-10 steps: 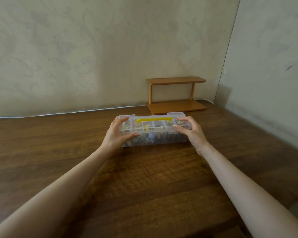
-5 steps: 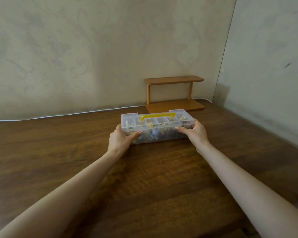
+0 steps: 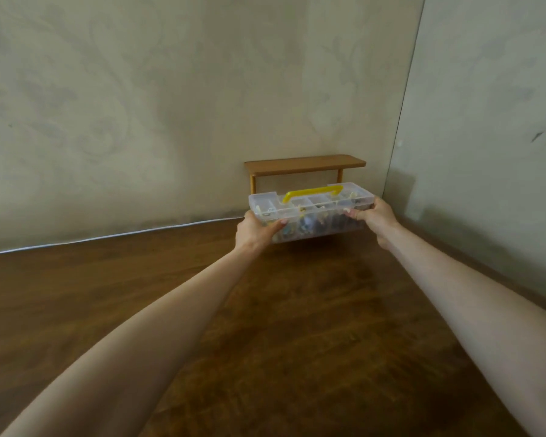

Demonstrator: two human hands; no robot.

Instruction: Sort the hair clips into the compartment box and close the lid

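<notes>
Left hand (image 3: 255,230), right hand (image 3: 374,214) grip compartment box (image 3: 312,220); lid (image 3: 320,201) closed.

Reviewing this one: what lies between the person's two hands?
The clear compartment box, yellow handle on top, fills the gap; left hand and right hand hold its ends. Seen in the head view.

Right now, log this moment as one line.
compartment box: lid closed; left grip: holds left end; right grip: holds right end; wooden shelf: behind box
</notes>
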